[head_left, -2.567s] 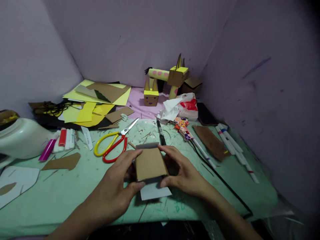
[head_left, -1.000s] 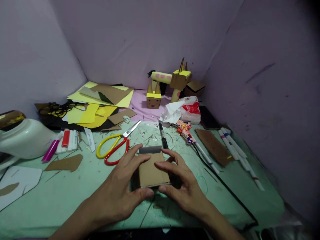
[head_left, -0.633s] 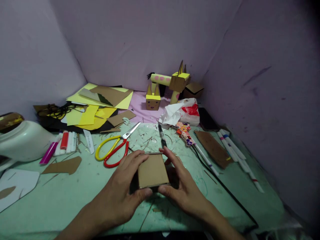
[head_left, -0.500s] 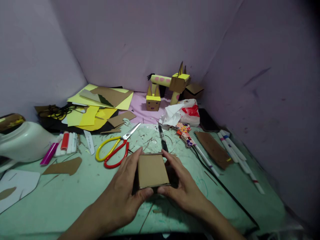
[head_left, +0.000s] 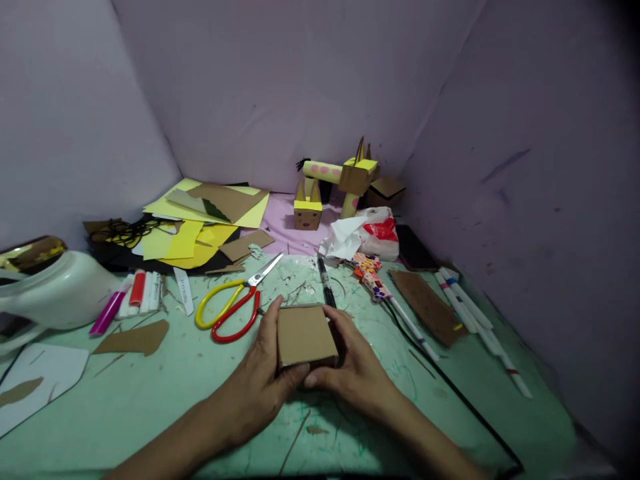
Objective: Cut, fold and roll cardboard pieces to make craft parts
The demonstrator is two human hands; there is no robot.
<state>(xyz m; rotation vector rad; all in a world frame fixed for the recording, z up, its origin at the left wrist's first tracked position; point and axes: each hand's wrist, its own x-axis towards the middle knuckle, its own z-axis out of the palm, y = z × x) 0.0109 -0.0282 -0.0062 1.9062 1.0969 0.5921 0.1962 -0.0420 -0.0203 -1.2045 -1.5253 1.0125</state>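
A small brown cardboard box (head_left: 307, 335) is held between both hands at the lower middle. My left hand (head_left: 265, 380) wraps its left side, thumb along the near edge. My right hand (head_left: 355, 367) grips the right side, with the thumb at the near lower edge and fingers at the far corner. Just left of the box lie scissors (head_left: 240, 293) with one yellow and one red handle, blades partly apart. Beyond the box is a black pen (head_left: 326, 281). The undersides of the box and some fingertips are hidden.
A glue gun (head_left: 375, 280) with its cord lies right, near cardboard (head_left: 427, 307) and white markers (head_left: 480, 320). Yellow paper (head_left: 183, 240), more markers (head_left: 143, 292) and a white jug (head_left: 70, 290) are left. Cardboard animal figures (head_left: 307, 213) and crumpled tissue (head_left: 345, 237) stand behind.
The box is tilted a little differently, showing more of its near side, and both thumbs have shifted along it. The whole view has moved slightly.
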